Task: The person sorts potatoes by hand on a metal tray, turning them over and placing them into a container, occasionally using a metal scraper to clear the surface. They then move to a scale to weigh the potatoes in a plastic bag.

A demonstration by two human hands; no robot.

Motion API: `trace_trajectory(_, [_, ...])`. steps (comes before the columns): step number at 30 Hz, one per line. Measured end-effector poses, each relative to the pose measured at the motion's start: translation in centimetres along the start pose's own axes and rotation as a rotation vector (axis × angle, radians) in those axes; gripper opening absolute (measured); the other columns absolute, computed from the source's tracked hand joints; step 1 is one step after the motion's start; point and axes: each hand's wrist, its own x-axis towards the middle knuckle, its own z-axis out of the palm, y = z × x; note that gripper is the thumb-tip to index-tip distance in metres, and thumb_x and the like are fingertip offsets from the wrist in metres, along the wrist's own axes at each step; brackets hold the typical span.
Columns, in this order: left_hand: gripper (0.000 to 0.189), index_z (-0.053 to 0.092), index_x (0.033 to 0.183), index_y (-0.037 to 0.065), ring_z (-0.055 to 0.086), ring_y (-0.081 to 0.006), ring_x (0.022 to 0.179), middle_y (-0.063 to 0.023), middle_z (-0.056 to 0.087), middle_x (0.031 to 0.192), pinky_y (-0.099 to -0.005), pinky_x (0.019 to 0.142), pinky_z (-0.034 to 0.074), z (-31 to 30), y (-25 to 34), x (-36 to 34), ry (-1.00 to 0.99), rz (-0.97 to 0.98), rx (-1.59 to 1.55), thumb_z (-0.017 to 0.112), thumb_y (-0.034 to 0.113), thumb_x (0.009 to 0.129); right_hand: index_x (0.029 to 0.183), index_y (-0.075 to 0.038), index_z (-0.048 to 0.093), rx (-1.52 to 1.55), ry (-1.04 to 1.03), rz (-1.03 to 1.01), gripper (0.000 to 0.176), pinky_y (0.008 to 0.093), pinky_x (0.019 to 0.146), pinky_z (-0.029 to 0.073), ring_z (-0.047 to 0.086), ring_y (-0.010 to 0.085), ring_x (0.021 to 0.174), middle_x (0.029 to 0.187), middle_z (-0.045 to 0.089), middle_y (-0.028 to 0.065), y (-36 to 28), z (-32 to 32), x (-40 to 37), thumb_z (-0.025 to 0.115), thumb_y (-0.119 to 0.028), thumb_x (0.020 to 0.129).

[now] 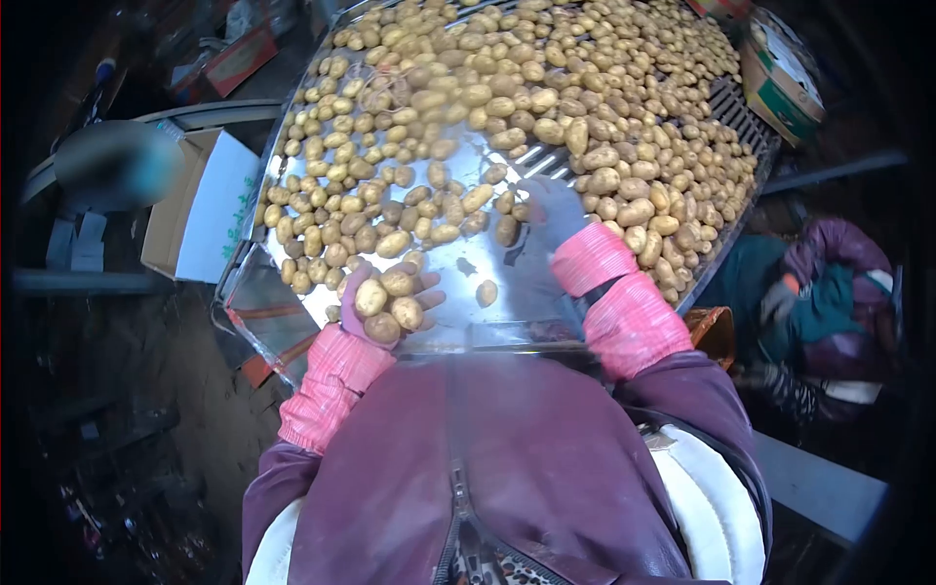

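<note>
Palm up near the table's front edge, my left hand cups several potatoes, its fingers curled beneath them and partly hidden. My right hand, in a greyish glove, reaches over the metal sorting table with fingers extended and somewhat blurred. Its fingertips are right at a few loose potatoes beside the main heap. One single potato lies on bare metal between my two hands. Pink sleeve covers reach down to both wrists.
A large heap of potatoes spreads over the slatted back and right of the table. An open cardboard box stands at left, another box at back right. Another person sits low on the right, near an orange container.
</note>
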Motion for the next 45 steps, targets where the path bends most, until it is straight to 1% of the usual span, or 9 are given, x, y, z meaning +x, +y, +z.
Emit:
trace_trajectory(4, [0.077,0.048,0.137,0.004,0.051,-0.0461,0.124,-0.0257,0.047,0.142,-0.0539,0.077,0.056,0.0,-0.1,0.2,-0.177,0.0,-0.108,0.033,0.066,0.094,0.121,-0.008,0.064,0.583,0.099,-0.105,0.037,0.0414,0.094,0.049,0.062,0.0326,0.108,0.119,0.065,0.0138,-8.0,1.8,-0.7,0.068,-0.015,0.084])
trace_trajectory(11, [0.082,0.039,0.142,0.001,0.059,-0.0476,0.111,-0.0255,0.052,0.136,-0.0493,0.069,0.056,3.9,-0.8,-1.0,0.225,0.178,-0.004,0.03,0.067,0.095,0.128,-0.016,0.06,-0.134,-0.092,0.226,0.056,0.045,0.087,0.05,0.057,0.0334,0.107,0.115,0.058,0.0123,-2.4,-0.9,0.0,0.072,-0.022,0.074])
trace_trajectory(17, [0.079,0.044,0.137,0.002,0.062,-0.0458,0.104,-0.0246,0.056,0.133,-0.048,0.067,0.056,0.1,-0.5,-0.7,0.034,0.046,0.085,0.034,0.067,0.094,0.109,-0.018,0.062,-0.341,-0.157,0.304,0.033,0.0449,0.088,0.046,0.054,0.0325,0.106,0.111,0.058,0.0073,1.5,2.5,-2.8,0.067,-0.024,0.076])
trace_trajectory(23, [0.072,0.054,0.127,0.007,0.064,-0.04,0.097,-0.0235,0.055,0.134,-0.0461,0.061,0.053,-2.9,-0.3,0.9,-0.129,0.011,0.063,0.035,0.068,0.093,0.118,-0.011,0.056,-0.129,-0.702,0.221,0.056,0.0454,0.09,0.049,0.058,0.0326,0.11,0.114,0.061,0.0107,-8.6,0.4,-0.3,0.078,-0.026,0.068])
trace_trajectory(28, [0.074,0.055,0.125,0.006,0.063,-0.0365,0.087,-0.023,0.053,0.136,-0.045,0.062,0.052,-2.3,-0.6,0.7,-0.079,0.016,0.046,0.032,0.069,0.094,0.101,-0.01,0.067,0.436,-0.063,0.41,0.023,0.0444,0.088,0.05,0.063,0.0299,0.096,0.111,0.065,0.0095,-5.3,0.6,-6.7,0.062,-0.022,0.082])
trace_trajectory(32, [0.073,0.047,0.131,0.003,0.06,-0.0371,0.085,-0.0241,0.056,0.126,-0.0453,0.064,0.051,0.3,-0.8,-0.2,-0.112,-0.021,0.039,0.033,0.065,0.095,0.111,-0.01,0.062,-0.035,-0.062,0.79,0.029,0.0424,0.089,0.05,0.062,0.035,0.103,0.101,0.066,0.0167,-1.6,-8.0,-12.4,0.061,-0.022,0.084])
trace_trajectory(38, [0.086,0.034,0.145,0.002,0.059,-0.0296,0.08,-0.0299,0.054,0.129,-0.0363,0.056,0.049,0.0,-1.4,0.7,-0.059,0.003,0.083,0.032,0.07,0.093,0.115,-0.013,0.06,0.047,-0.249,0.795,0.033,0.0451,0.09,0.048,0.061,0.0357,0.104,0.109,0.064,0.0149,-4.0,-7.2,-8.9,0.06,-0.029,0.086])
trace_trajectory(40, [0.087,0.034,0.144,-0.001,0.059,-0.0282,0.08,-0.0279,0.057,0.122,-0.0358,0.054,0.049,0.8,-1.3,0.7,-0.046,0.047,0.144,0.034,0.069,0.093,0.116,-0.016,0.061,-0.214,-0.296,0.412,0.033,0.0431,0.089,0.049,0.061,0.0345,0.103,0.109,0.064,0.013,-5.9,-5.4,-8.5,0.06,-0.029,0.086])
trace_trajectory(45, [0.069,0.058,0.127,0.003,0.065,-0.0267,0.087,-0.0143,0.065,0.116,-0.039,0.066,0.054,0.1,-0.9,0.0,0.032,-0.007,0.294,0.037,0.06,0.094,0.12,-0.019,0.06,-0.215,-0.387,0.424,0.036,0.0407,0.086,0.051,0.062,0.03,0.102,0.106,0.063,0.0094,-9.5,-1.3,-8.0,0.061,-0.024,0.084])
